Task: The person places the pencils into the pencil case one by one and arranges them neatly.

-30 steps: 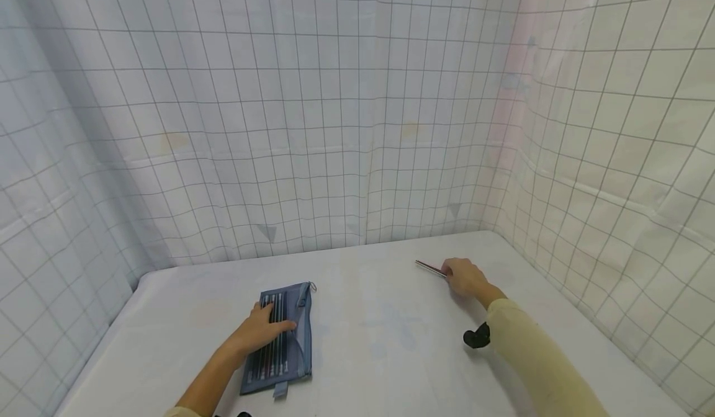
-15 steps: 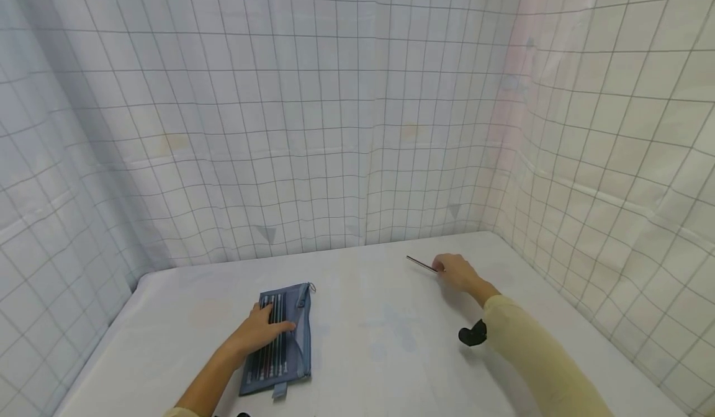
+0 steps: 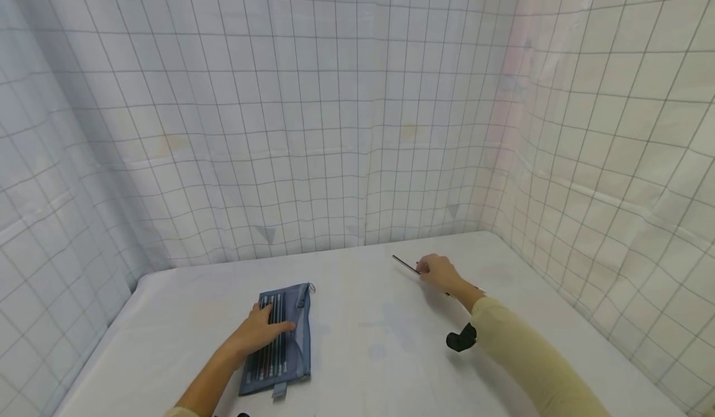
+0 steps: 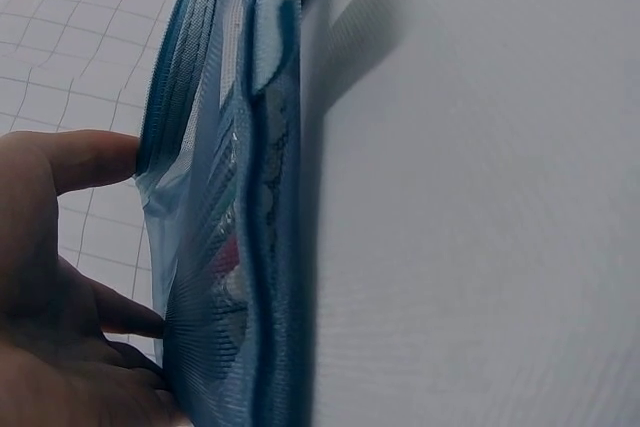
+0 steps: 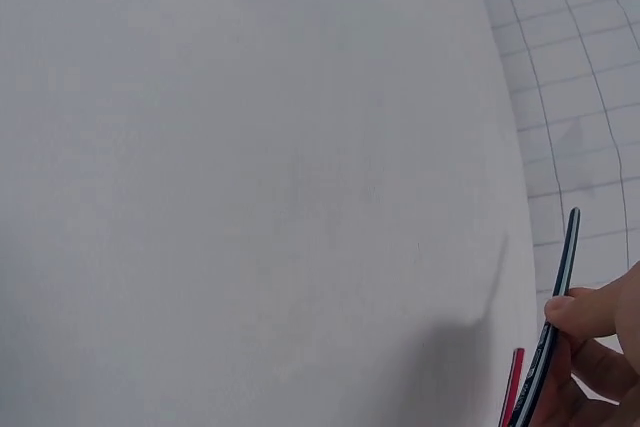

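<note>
A blue mesh pencil case (image 3: 302, 350) lies on the white surface at the left, with several thin pencils (image 3: 275, 358) showing through it. My left hand (image 3: 256, 332) rests on top of it, fingers spread. In the left wrist view, the thumb touches the zipper edge and the other fingers press the mesh. At the right, my right hand (image 3: 441, 273) holds pencils just above the table. Thumb and fingers pinch a dark pencil with a pale stripe (image 5: 566, 262) in the right wrist view. A red pencil (image 5: 512, 387) sticks out beside it; its lower part is out of view.
The table (image 3: 363, 318) is covered in white cloth. White gridded curtains (image 3: 335, 125) hang behind it and along both sides. A black wrist device (image 3: 462, 338) sits under the right sleeve (image 3: 530, 358). A fabric tab (image 3: 280, 390) extends from the case's near end.
My right hand has moved to the left with the pencils, whose ends now show on both sides of it. The left hand and the pencil case have stayed in place.
</note>
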`<state>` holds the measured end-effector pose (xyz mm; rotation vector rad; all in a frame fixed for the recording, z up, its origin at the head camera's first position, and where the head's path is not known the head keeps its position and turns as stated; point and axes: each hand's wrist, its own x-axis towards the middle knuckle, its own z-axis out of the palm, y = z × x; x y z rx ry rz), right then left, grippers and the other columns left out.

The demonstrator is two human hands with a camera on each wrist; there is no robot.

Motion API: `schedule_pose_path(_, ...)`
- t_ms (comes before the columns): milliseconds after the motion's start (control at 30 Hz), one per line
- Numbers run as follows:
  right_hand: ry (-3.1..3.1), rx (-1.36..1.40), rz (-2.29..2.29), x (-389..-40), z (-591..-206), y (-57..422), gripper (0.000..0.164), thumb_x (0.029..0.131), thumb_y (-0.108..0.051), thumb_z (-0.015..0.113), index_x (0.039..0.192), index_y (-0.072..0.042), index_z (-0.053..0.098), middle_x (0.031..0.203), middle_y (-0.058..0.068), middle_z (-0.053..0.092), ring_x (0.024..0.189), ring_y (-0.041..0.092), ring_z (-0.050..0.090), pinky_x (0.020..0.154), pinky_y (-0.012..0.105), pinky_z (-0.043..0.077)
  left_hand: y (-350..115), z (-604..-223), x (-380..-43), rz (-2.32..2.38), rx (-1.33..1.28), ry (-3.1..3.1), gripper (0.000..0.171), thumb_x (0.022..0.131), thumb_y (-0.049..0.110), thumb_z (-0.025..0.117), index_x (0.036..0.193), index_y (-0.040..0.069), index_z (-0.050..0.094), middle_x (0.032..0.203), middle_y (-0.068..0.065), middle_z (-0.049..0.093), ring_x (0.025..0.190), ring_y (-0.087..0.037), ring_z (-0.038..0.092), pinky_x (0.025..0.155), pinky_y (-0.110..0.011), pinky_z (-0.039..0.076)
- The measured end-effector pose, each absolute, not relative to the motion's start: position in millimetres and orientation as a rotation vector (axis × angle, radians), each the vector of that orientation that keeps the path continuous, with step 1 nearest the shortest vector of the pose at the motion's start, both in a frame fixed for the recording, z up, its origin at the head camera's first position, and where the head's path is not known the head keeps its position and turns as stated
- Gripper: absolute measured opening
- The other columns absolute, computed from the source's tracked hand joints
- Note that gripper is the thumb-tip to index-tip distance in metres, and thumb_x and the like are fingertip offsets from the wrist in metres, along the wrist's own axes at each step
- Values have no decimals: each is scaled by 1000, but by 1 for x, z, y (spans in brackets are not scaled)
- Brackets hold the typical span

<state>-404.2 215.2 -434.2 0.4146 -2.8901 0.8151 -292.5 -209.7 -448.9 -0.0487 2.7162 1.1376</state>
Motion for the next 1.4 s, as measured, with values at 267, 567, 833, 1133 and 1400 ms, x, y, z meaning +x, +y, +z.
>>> schedule_pose_path(267,-2884,287,1114,-389,-433,188,13,93,0,69,105,1,74,95,7,67,82,22,62,69,34,55,-209,-451,-292,1134,-39,2717,103,94,50,69,152,-21,22,156,-49,-2,142,-67,7,112,-75,15)
schedule_pose_path(567,-2850,233,1313,-384,-437,164,13,94,-3,71,105,-1,75,98,8,69,84,21,65,71,36,57,-209,-450,-292,1115,-48,2725,101,94,48,68,152,-21,23,156,-49,-2,142,-66,7,113,-74,14)
schedule_pose_path(833,-2836,162,1478,-383,-438,148,12,94,-4,73,106,-2,75,98,8,70,84,20,67,69,34,59,-209,-447,-291,1132,-36,2725,99,95,47,68,152,-21,23,157,-48,-2,142,-66,8,112,-75,15)
schedule_pose_path(1133,-2790,95,1709,-374,-436,128,13,94,-3,73,107,-1,73,99,8,69,85,20,67,71,36,60,-210,-447,-291,1128,-28,2732,100,94,48,68,152,-21,23,156,-48,-2,142,-67,11,112,-75,18)
schedule_pose_path(1400,-2758,51,1883,-367,-439,112,14,94,0,72,108,2,71,96,11,68,82,20,67,69,33,60,-211,-449,-293,1105,7,2745,101,94,48,69,151,-22,24,155,-50,1,141,-68,13,111,-75,22)
